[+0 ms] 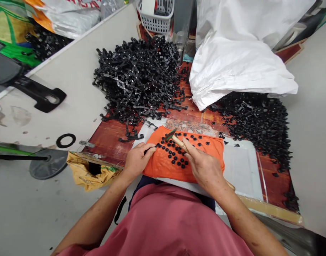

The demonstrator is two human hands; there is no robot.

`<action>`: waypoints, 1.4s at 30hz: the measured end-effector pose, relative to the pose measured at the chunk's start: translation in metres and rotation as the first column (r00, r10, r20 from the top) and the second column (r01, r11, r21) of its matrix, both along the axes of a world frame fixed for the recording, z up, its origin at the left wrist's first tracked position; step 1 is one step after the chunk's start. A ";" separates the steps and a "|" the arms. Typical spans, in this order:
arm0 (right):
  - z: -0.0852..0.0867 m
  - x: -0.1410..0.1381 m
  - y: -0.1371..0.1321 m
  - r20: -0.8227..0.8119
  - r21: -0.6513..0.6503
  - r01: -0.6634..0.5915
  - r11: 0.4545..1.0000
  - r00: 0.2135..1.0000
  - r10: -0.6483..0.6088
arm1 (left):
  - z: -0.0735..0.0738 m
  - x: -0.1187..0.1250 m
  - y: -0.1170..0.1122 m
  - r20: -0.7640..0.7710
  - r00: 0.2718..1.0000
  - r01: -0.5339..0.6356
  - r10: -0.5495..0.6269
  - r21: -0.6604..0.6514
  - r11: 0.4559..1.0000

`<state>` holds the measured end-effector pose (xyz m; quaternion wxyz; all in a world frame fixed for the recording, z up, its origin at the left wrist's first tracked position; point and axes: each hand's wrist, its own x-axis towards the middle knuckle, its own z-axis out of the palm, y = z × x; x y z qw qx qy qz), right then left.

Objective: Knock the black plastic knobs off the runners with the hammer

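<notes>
My right hand (205,165) is wrapped round the wooden handle of a hammer (180,143), whose dark head sits over the orange cloth (163,167). Rows of small round black caps (175,158) lie on that cloth. At the cloth's left side my left hand (137,158) pinches a slim black plastic part (150,147), its far end beside the caps near the hammer head. The fingers cover most of this part, so its full shape is hidden.
A large heap of black jointed plastic parts (138,74) rises behind the cloth. To the right, small black pieces (258,124) spill from under a white sack (237,67). A white basket (156,22) stands at the back. Pale partitions (80,67) flank the red-brown table (109,142).
</notes>
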<state>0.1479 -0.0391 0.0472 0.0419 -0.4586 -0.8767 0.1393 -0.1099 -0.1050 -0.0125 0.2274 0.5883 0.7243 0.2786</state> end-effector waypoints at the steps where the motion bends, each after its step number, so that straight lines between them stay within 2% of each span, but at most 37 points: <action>1: -0.001 0.004 0.000 -0.020 -0.008 0.014 1.000 1.000 -0.014 | -0.001 -0.003 0.000 0.051 0.999 0.001 -0.001 0.006 1.000; 4: -0.008 0.015 -0.002 -0.048 -0.009 0.062 0.998 0.997 -0.063 | -0.004 -0.008 -0.001 0.121 0.993 -0.004 0.004 0.006 1.000; 8: -0.015 0.022 -0.005 -0.042 -0.030 0.088 0.996 0.995 -0.089 | -0.003 -0.006 -0.001 0.089 0.996 -0.009 0.008 0.016 1.000; 14: -0.015 0.020 -0.007 -0.055 -0.058 0.091 0.994 0.994 -0.095 | 0.003 0.002 0.003 -0.066 0.998 -0.005 0.005 -0.004 1.000; 19: -0.016 0.017 -0.008 -0.052 -0.093 0.069 0.993 0.996 -0.074 | 0.004 0.006 0.001 -0.243 0.970 -0.001 -0.004 -0.020 1.000; 24: -0.015 0.013 -0.007 0.007 -0.033 0.052 0.998 0.999 -0.052 | 0.010 0.010 0.001 -0.358 0.934 -0.014 -0.010 -0.064 0.998; 28: 0.000 0.006 -0.004 0.055 0.026 0.008 1.000 0.998 -0.010 | 0.016 0.010 0.005 -0.362 0.932 -0.018 -0.025 -0.116 0.993; 31: 0.010 -0.002 -0.003 0.030 0.045 -0.024 0.999 0.999 0.022 | 0.019 0.010 0.007 -0.366 0.930 -0.011 -0.037 -0.129 0.992; 34: 0.006 -0.010 -0.005 0.030 0.064 -0.048 0.997 0.998 0.046 | 0.017 0.012 0.005 -0.385 0.922 -0.017 -0.035 -0.130 0.991; 38: -0.009 -0.019 -0.007 0.181 0.042 -0.087 0.995 0.980 0.078 | 0.015 0.014 0.004 -0.409 0.912 -0.033 -0.024 -0.133 0.991; 42: -0.007 -0.019 -0.009 0.167 0.104 -0.079 0.991 0.984 0.061 | 0.015 0.014 0.004 -0.389 0.921 -0.025 -0.034 -0.144 0.989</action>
